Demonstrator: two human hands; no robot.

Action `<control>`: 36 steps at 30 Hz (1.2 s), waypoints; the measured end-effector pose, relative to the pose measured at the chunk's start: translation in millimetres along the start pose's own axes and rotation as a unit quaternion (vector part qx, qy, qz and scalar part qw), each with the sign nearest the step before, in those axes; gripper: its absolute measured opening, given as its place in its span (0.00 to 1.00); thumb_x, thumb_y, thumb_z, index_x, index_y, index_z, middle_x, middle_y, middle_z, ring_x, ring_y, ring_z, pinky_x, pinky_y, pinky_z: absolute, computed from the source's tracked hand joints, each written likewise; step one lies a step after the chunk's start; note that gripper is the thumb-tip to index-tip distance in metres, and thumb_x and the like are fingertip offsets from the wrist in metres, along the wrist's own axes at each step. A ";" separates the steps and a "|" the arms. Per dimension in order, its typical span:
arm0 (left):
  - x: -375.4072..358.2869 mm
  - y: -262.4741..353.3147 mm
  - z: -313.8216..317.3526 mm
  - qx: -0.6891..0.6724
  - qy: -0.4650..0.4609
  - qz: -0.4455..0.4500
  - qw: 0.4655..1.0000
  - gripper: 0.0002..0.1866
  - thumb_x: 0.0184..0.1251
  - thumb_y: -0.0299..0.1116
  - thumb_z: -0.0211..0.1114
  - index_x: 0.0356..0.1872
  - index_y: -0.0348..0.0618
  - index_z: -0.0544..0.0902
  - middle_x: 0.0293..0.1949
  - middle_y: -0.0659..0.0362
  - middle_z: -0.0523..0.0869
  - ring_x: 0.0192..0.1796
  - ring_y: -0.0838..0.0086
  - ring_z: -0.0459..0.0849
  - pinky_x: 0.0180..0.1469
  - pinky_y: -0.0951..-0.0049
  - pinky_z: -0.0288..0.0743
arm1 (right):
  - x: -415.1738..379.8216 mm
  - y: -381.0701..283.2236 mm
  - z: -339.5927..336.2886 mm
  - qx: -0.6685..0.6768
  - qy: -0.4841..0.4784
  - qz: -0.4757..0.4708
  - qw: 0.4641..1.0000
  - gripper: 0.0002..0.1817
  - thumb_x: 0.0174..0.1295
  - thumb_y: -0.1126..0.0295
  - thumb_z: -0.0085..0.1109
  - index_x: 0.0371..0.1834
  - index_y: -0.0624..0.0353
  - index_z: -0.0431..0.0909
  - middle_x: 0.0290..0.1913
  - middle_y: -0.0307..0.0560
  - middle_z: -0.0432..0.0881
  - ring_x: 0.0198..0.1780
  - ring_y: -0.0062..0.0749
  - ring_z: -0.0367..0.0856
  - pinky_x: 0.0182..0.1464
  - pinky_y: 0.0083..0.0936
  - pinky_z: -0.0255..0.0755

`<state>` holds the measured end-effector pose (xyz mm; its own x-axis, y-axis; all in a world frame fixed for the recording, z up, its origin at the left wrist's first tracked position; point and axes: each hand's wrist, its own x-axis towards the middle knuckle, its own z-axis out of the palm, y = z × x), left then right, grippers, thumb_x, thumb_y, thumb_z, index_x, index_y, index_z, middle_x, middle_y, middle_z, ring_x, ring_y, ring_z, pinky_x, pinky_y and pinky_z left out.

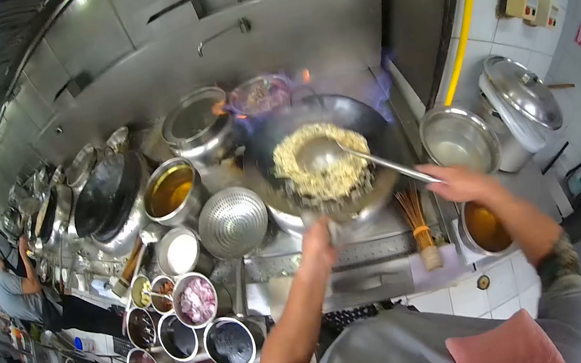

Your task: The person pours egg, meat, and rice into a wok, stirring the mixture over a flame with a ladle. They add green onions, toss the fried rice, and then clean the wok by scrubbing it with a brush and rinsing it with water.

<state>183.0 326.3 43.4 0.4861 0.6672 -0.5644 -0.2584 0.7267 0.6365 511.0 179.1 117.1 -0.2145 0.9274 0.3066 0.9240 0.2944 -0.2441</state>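
Right hand [460,184] grips the ladle [321,155] in the noodles [318,165]; left hand [318,238] clasps the wok [322,141] rim.

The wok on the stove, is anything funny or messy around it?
Yes. Flames lick up past the back rim of the wok, orange on its left and bluish on its right. The noodles stay inside; none look spilled. The right hand holds the ladle, and the left hand grips the wok's near edge.

Both arms reach forward, left hand [318,242] and right hand [462,183] clenched.
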 end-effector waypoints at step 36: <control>-98.6 -14.2 6.1 -0.014 -0.008 0.155 0.988 0.17 0.65 0.24 0.53 0.55 0.34 0.73 0.51 0.47 0.81 0.51 0.57 0.83 0.54 0.55 0.82 | -20.7 -125.8 -94.0 0.383 0.014 0.424 0.820 0.28 0.71 0.71 0.54 0.73 0.61 0.59 0.27 0.39 0.74 0.20 0.21 0.71 0.21 0.24 0.70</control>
<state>143.9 249.1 93.2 0.3926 0.8560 -0.3364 -0.4190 0.4921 0.7631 429.0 101.2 228.0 0.4205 0.8709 -0.2545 0.2643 -0.3859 -0.8839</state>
